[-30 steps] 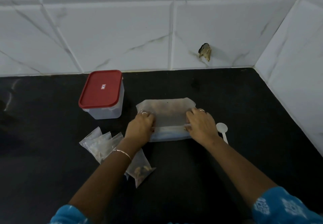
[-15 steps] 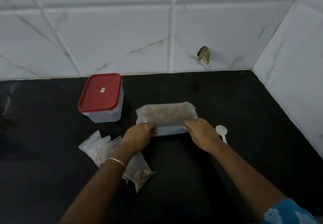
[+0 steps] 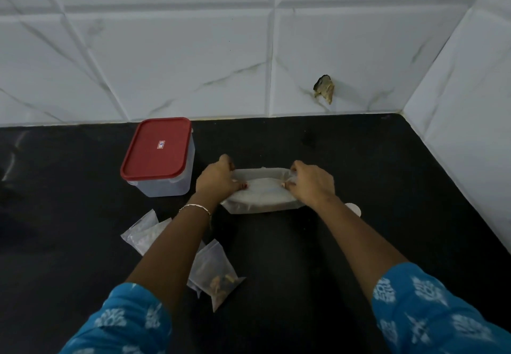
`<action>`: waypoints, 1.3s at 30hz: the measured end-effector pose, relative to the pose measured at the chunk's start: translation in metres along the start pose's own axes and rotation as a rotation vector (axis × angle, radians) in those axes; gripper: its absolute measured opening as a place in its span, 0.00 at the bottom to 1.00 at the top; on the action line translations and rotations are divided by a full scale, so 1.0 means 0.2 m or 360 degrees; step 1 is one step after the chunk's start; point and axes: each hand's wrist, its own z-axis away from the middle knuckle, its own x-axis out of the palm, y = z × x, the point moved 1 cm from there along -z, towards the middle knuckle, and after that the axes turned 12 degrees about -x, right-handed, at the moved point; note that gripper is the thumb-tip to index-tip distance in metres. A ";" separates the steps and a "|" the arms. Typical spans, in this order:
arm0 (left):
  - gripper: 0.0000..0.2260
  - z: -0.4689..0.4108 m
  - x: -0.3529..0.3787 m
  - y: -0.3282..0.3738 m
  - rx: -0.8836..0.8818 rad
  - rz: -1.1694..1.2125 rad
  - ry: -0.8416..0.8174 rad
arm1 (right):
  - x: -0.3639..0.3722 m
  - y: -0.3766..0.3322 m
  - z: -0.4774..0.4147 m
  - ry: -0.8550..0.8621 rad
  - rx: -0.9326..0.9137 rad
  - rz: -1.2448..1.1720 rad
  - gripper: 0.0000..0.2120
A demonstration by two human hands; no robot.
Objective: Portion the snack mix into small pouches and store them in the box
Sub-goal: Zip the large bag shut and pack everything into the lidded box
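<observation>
A large translucent snack mix bag (image 3: 261,196) lies on the black counter, folded over along its length. My left hand (image 3: 218,178) grips its left end and my right hand (image 3: 311,182) grips its right end. A clear box with a red lid (image 3: 157,152) stands shut to the left of the bag. Several small clear pouches (image 3: 143,233) lie near my left forearm, which hides some of them. One filled pouch (image 3: 218,273) lies nearest me, with snack pieces in its corner. A white spoon (image 3: 355,209) peeks out behind my right wrist.
The black counter (image 3: 345,257) meets a white tiled wall (image 3: 193,63) at the back and another on the right. A chipped hole in the wall (image 3: 323,91) sits above the counter's back edge.
Both hands have folded the bag's near part up and over away from me, so it is now a narrower roll. The hands moved farther from me, still holding its two ends.
</observation>
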 end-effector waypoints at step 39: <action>0.29 0.08 -0.39 -0.55 -0.0895 0.0880 0.0971 | 0.05 -0.87 -0.42 0.0007 -0.0312 -0.1361 0.18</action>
